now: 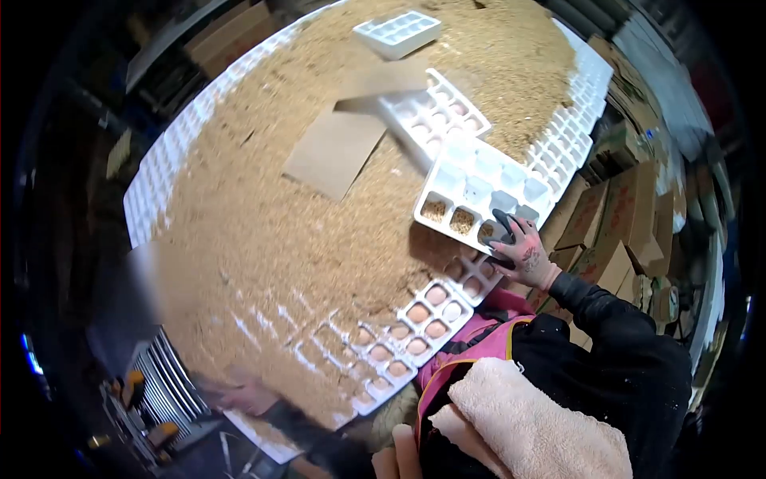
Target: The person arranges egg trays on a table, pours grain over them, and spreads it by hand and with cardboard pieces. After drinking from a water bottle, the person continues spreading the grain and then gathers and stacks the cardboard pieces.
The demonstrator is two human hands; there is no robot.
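My right hand [523,251], in a pink glove with dark fingertips, grips the near edge of a white compartment tray [459,191]. Grain-like bits lie in several of its cells; others look empty. Behind it, another white tray [435,120] holds round pale items resembling eggs. My left hand [239,391] is smeared by motion at the lower left, near a silvery ribbed object [167,379]; whether it holds anything is unclear. More trays with round items [419,313] line the near edge of the sawdust-like layer [279,215].
Brown cardboard sheets [335,152] lie on the loose material. A small white tray [399,33] sits at the far side. White trays [566,148] form the right border. Cardboard boxes [622,219] stand beyond. A pale towel [538,411] covers part of my lap.
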